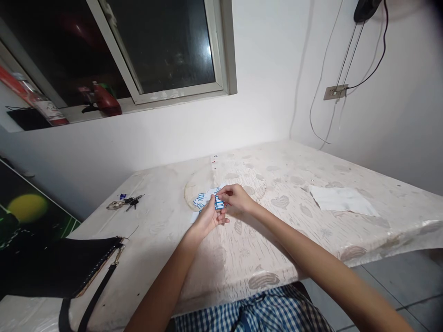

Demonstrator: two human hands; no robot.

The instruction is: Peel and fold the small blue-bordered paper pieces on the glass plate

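Over the middle of the table, my left hand (207, 218) is closed around a small blue-and-white printed piece (219, 203), which looks like a card or a small stack of cards. My right hand (238, 198) pinches the same piece at its upper right edge, thumb and fingertips together. Just beyond my hands, several white pieces with blue printing (200, 200) lie loosely overlapped on the table. My fingers partly hide both the held piece and those behind it.
A patterned, plastic-covered table (277, 249) spreads around my hands. Keys (133, 201) lie to the left, near a black bag (69, 263) with a strap. A white cloth or paper (342, 200) rests at the right. A window (166, 46) and a wall outlet (335, 92) are behind.
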